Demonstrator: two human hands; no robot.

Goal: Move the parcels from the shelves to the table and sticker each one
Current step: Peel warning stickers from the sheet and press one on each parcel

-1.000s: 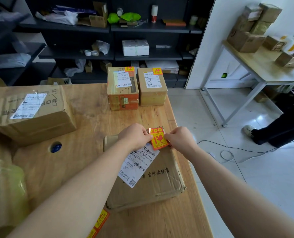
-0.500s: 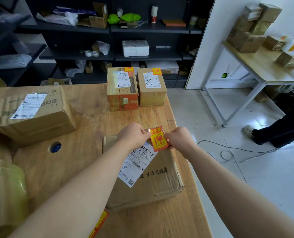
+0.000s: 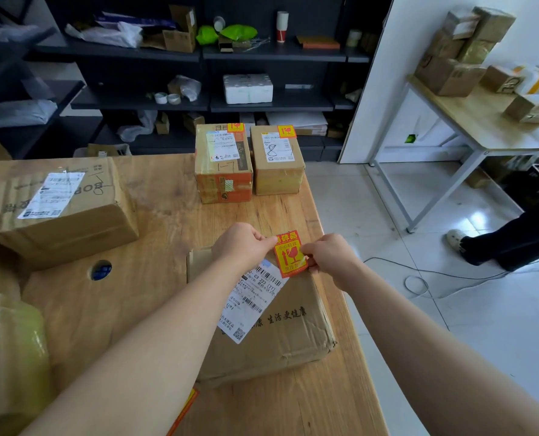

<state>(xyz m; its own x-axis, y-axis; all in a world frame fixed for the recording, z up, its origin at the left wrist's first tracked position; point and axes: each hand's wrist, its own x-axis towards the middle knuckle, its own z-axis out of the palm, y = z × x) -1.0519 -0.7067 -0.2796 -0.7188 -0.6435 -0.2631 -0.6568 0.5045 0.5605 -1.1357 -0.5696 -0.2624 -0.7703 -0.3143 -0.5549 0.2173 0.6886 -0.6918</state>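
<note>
my left hand (image 3: 241, 243) pinches sticker (image 3: 290, 254) top-left corner | my right hand (image 3: 326, 254) pinches its right edge | sticker over parcel (image 3: 271, 322) far edge, on table (image 3: 154, 199)

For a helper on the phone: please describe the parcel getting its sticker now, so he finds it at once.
On the wooden table, go to the near right edge. The parcel there lies flat and dented, white label skewed. Only over it do the left hand and right hand pinch a red sticker.
</note>
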